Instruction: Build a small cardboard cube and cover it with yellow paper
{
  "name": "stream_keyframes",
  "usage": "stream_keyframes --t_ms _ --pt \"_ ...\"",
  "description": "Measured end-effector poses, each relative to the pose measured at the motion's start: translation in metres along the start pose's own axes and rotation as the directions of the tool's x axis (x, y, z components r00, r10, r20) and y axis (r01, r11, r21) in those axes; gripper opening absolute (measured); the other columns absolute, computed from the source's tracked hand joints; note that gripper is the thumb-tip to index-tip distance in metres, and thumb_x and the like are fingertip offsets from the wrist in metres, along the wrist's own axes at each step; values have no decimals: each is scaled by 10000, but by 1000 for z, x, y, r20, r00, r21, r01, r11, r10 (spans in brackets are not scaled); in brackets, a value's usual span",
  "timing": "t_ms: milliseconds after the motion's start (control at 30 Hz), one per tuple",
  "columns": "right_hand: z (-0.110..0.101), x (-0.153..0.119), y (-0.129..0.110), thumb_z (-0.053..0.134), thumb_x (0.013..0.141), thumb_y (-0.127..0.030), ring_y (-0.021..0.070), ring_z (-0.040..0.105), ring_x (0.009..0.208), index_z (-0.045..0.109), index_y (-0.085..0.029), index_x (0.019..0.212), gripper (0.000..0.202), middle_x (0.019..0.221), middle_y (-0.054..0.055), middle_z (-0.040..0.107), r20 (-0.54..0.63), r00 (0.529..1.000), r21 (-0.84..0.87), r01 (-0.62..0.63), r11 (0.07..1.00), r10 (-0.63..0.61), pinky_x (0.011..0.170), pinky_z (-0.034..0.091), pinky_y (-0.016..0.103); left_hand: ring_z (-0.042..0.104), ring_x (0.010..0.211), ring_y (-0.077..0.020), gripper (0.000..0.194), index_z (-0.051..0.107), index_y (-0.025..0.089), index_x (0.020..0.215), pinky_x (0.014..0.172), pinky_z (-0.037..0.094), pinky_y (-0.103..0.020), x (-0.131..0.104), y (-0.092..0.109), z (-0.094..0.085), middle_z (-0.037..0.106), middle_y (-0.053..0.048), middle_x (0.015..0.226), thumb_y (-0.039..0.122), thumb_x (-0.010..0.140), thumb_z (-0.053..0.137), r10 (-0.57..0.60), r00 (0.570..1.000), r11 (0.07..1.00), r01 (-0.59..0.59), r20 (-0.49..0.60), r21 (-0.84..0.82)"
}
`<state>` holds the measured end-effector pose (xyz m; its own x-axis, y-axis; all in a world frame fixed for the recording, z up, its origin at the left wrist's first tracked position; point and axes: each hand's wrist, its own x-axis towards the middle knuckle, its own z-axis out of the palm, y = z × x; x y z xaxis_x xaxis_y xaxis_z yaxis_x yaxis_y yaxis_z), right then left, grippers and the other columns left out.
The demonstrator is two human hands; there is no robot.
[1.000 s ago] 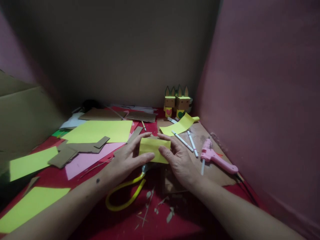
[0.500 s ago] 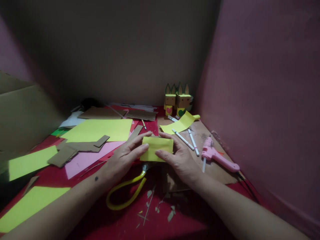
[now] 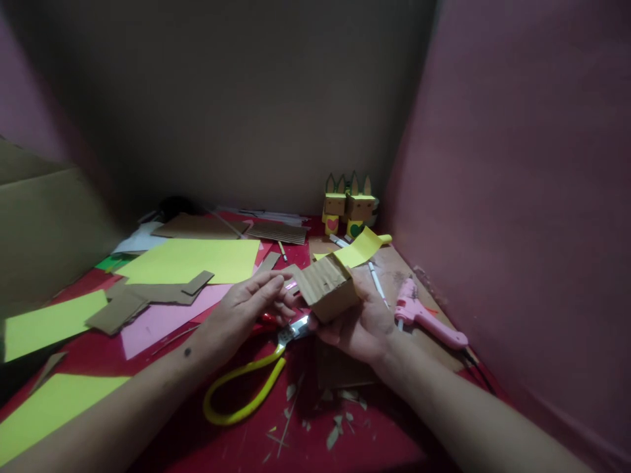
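My right hand (image 3: pixel 367 325) holds a small cardboard box (image 3: pixel 328 286) from below and its right side. Bare brown, corrugated faces of the box point up and toward me. Just left of it, my left hand (image 3: pixel 259 295) is off the box, its fingers loosely curled and partly apart, with nothing plainly held. Below the hands lie scissors (image 3: pixel 244 387) with a long yellow handle loop and metal near the pivot; their blades are partly hidden. A small pinkish strip (image 3: pixel 292 287) shows beyond my left fingertips, too little to name.
Yellow paper (image 3: pixel 197 259), pink paper (image 3: pixel 158 328) and cardboard pieces (image 3: pixel 118 314) cover the left. On the right, a pink glue gun (image 3: pixel 428 315) lies on a cardboard sheet (image 3: pixel 434 348) near a white marker (image 3: pixel 378 284). Small cardboard figures (image 3: pixel 335 207) stand behind. Scraps (image 3: pixel 335 430) lie in front.
The yellow face between my hands has turned out of sight, and bare cardboard faces now show. My left hand has let go; my right hand has turned to hold the box from below.
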<state>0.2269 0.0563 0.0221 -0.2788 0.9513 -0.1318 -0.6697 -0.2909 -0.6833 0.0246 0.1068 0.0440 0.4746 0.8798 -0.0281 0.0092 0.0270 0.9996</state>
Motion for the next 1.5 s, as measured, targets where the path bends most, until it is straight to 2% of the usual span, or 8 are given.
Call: stream_keyframes --t_ms 167,333,600,833,1033,1267,1367,1500 --pt "-2 -1 -2 700 750 -628 232 675 726 740 -205 1004 495 907 99 780 17 1000 -48 0 999 1 640 523 356 707 720 -187 516 662 164 1180 687 568 -285 -4 7 6 758 -39 814 581 883 724 8 1000 998 -8 6 59" --pt "-3 -6 -2 620 774 -747 271 693 852 718 -244 1156 639 969 99 766 74 997 -129 20 991 -10 713 543 411 711 748 -204 477 656 156 1209 717 570 -313 -6 9 7 768 -50 817 543 930 663 37 999 992 -42 39 118" --pt "-13 0 7 685 742 -661 140 551 463 712 -176 1303 742 967 137 811 308 950 -47 55 997 -38 507 478 318 727 781 -229 527 665 157 1223 742 590 -338 -4 6 4 778 -76 873 586 917 646 67 996 979 -78 65 186" --pt "-12 1 4 723 723 -657 175 656 657 724 -142 1244 733 973 140 811 282 959 42 -48 998 34 598 512 290 741 780 -232 553 644 146 1232 733 614 -313 -3 6 4 795 -66 829 601 919 623 88 994 968 -100 60 230" --pt "-9 2 1 723 720 -642 229 708 844 718 -147 1216 701 958 107 790 163 981 106 -126 986 108 681 547 323 722 703 -197 538 666 144 1208 689 608 -273 -5 5 4 771 -32 736 592 912 644 114 993 971 -116 22 211" --pt "-1 0 -3 728 740 -531 231 712 822 713 -153 1117 534 963 105 789 18 992 173 -128 977 127 683 559 337 733 859 -207 484 696 249 1244 678 606 -253 -8 3 1 785 -47 1006 615 931 644 199 976 950 -171 -84 261" --pt "2 -1 -2 679 776 -522 241 730 785 713 -176 1034 433 929 97 797 -47 987 199 -139 970 151 651 570 346 709 971 -199 397 695 324 1276 780 608 -256 -10 0 -2 751 -29 1129 574 985 595 360 932 888 -324 -53 326" --pt "4 -2 -3 618 855 -538 221 714 658 690 -175 982 391 794 82 774 -108 976 154 -170 973 188 590 564 333 609 1235 -187 304 671 406 1327 1031 514 -254 -11 -6 -4 657 3 1302 375 1055 541 637 756 627 -621 150 470"
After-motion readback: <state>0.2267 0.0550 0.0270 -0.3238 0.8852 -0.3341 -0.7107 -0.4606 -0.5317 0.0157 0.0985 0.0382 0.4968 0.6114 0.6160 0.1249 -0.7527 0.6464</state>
